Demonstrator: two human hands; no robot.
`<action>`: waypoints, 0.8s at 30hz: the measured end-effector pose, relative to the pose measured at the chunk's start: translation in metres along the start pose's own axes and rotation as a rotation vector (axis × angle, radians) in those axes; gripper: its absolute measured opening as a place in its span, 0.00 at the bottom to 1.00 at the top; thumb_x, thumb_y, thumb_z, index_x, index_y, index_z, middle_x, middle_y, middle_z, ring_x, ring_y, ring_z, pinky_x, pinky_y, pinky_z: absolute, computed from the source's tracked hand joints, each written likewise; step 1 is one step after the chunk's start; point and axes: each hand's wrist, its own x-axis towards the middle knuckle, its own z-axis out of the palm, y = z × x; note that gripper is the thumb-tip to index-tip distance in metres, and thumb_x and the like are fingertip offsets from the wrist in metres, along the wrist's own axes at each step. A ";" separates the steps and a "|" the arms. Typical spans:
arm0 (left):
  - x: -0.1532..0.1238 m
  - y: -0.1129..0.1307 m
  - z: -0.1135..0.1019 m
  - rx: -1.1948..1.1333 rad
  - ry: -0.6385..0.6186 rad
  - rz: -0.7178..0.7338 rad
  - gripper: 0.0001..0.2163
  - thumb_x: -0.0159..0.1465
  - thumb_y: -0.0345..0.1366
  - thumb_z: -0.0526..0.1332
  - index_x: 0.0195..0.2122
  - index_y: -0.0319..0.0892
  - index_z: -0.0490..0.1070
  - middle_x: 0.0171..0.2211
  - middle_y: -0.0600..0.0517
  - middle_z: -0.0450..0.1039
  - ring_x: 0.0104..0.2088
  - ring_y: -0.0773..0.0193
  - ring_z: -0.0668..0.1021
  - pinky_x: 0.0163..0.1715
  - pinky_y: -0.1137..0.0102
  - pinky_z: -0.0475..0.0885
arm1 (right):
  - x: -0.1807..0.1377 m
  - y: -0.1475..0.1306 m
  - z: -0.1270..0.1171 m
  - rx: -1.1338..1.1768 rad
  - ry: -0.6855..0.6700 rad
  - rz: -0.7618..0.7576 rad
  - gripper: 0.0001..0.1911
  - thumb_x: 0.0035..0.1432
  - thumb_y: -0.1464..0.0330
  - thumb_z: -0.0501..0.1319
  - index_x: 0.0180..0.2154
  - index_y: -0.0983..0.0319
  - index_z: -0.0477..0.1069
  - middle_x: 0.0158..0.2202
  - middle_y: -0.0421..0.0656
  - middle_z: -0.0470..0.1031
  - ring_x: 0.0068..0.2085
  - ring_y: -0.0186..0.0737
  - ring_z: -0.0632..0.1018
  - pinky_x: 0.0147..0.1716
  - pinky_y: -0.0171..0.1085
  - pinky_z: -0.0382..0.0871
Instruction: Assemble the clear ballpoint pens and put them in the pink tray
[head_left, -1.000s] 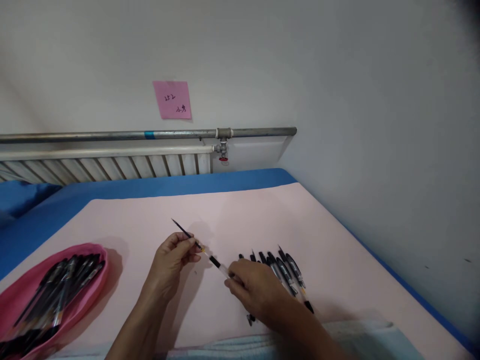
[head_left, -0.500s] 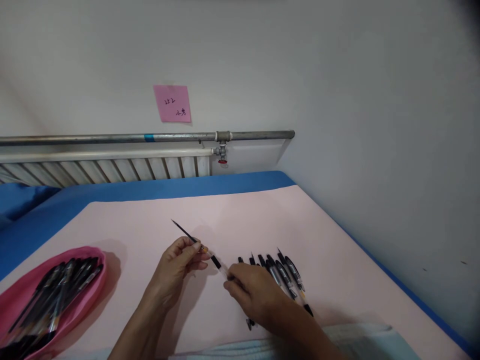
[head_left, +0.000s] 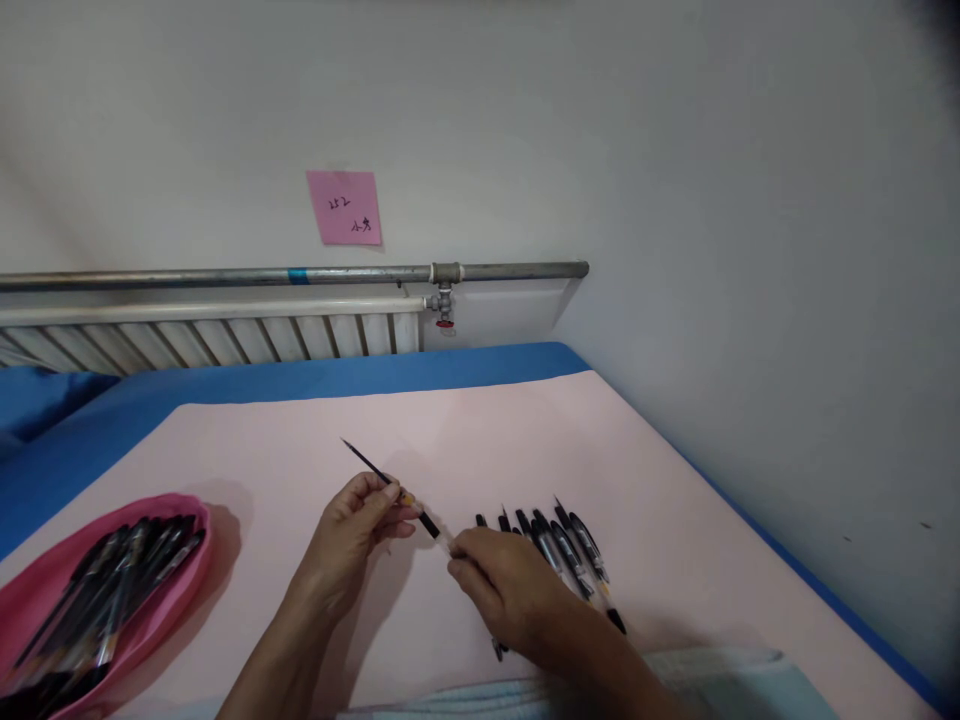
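Note:
My left hand (head_left: 352, 535) is closed in a pinch on a thin black pen refill (head_left: 365, 463), whose tip points up and to the left. My right hand (head_left: 506, 590) is closed around a clear pen barrel with a black grip (head_left: 433, 527), held in line with the refill's lower end. Both hands hover just above the pink sheet (head_left: 420, 440). Several assembled black pens (head_left: 566, 545) lie side by side right behind my right hand, partly hidden by it.
A pink tray (head_left: 176, 508) full of black pens sits at the lower left. Blue cloth (head_left: 300, 378) borders the pink sheet. A radiator (head_left: 210, 338) and metal pipe (head_left: 300, 272) run along the back wall, with a pink note (head_left: 343, 207) above. A grey wall closes the right side.
The hands have drawn slightly closer together, so less of the refill and barrel shows between them. The view has shifted a little.

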 end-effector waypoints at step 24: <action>-0.002 0.005 -0.003 0.120 -0.038 0.042 0.10 0.51 0.40 0.64 0.27 0.38 0.67 0.27 0.50 0.74 0.29 0.65 0.76 0.31 0.69 0.71 | -0.001 0.002 0.003 0.076 0.036 -0.048 0.09 0.60 0.69 0.50 0.29 0.63 0.65 0.26 0.40 0.68 0.29 0.33 0.67 0.28 0.31 0.55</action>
